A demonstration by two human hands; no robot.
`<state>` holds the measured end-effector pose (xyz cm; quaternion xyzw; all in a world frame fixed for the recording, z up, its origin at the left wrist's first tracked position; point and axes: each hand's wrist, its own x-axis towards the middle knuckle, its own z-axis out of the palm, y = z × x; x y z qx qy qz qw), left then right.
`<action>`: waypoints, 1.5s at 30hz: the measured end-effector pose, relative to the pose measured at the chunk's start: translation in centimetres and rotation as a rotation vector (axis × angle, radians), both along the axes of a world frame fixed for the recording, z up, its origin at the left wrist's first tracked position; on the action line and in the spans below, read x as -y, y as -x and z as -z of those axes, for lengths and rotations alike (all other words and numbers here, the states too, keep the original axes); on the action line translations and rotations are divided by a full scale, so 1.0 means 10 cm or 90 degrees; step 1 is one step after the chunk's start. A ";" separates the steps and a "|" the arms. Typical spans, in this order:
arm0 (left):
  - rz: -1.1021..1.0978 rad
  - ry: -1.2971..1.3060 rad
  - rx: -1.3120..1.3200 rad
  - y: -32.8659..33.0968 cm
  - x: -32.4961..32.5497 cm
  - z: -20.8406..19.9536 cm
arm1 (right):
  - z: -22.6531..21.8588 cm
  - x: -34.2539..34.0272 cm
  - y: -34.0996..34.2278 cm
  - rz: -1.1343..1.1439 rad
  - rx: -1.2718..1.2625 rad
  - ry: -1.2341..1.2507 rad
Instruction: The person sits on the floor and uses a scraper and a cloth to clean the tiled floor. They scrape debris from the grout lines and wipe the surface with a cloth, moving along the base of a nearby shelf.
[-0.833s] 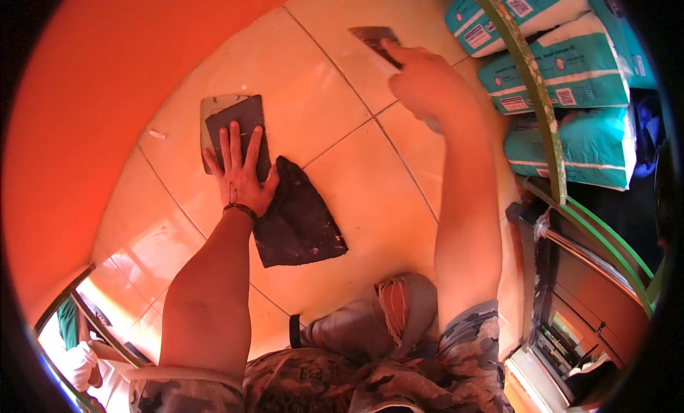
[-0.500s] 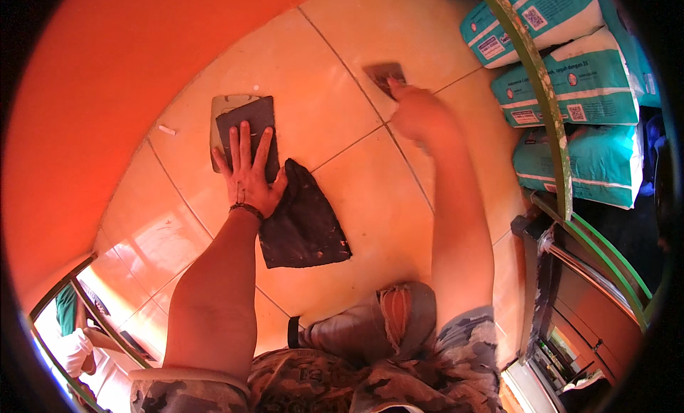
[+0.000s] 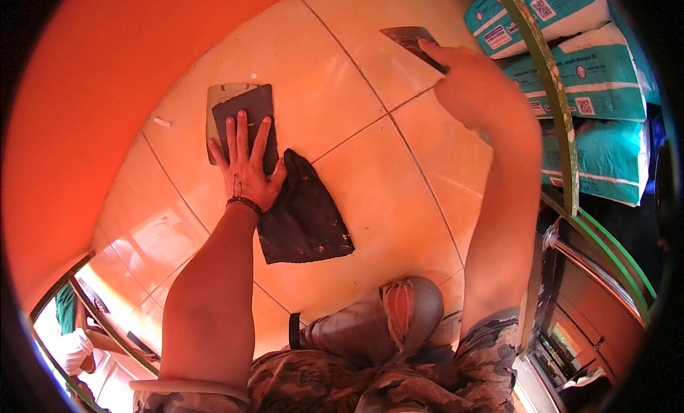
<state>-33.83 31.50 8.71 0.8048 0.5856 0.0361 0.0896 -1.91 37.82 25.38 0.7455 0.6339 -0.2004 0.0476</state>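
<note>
My left hand (image 3: 246, 172) lies flat with fingers spread on a dark grey rectangular sheet (image 3: 253, 101). Beneath that sheet, a tan-grey sheet with rounded corners (image 3: 222, 95) sticks out at the top and left. A black, tapering piece of soft material (image 3: 308, 221) rests on the tiles beside my left thumb and wrist. Up and to the right, my right hand (image 3: 470, 87) is closed round a flat dark blade (image 3: 410, 37), its index finger stretched along it. The blade's far end points left, apart from the sheets; its grip end is hidden in my hand.
Tiled floor (image 3: 370, 178) spreads under the work. An orange wall (image 3: 107, 85) curves along the left, a small white stick (image 3: 162, 122) near it. Teal-and-white packages (image 3: 591, 157) are stacked at right behind a green metal frame (image 3: 559, 121). Another person (image 3: 75, 335) shows at lower left.
My right hand has moved right and slightly up with the blade, away from the sheets. My left hand stays pressed on the dark grey sheet.
</note>
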 end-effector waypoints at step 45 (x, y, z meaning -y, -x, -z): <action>0.011 -0.018 0.017 -0.03 -0.01 0.05 | -0.39 -0.47 0.03 -0.066 -0.003 0.146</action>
